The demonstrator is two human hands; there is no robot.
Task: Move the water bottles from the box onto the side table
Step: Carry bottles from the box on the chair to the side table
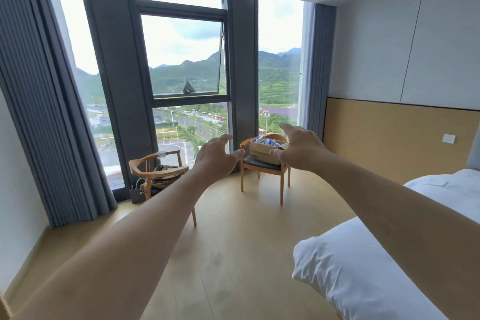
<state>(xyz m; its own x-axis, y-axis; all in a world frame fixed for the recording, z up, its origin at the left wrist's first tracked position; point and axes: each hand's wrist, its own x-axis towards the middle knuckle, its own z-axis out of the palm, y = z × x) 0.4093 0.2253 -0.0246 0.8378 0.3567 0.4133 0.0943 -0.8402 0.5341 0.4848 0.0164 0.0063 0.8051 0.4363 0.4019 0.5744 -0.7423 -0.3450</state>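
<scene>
1. At the far left, grey curtains (pixel 39 101) hang beside the tall window (pixel 181 60).
2. A wooden chair (pixel 158 171) stands near the window, with a bag on its seat.
3. The left hand (pixel 217 156) is stretched forward in the air, fingers spread and relaxed, holding nothing.
4. Between the two hands, further away, a cardboard box (pixel 262 152) sits on a second chair (pixel 262 174); the water bottles (pixel 267 141) lie inside the box.
5. The right hand (pixel 298 147) is also spread loose and empty.
6. A white bed (pixel 389 267) is at the right.
</scene>
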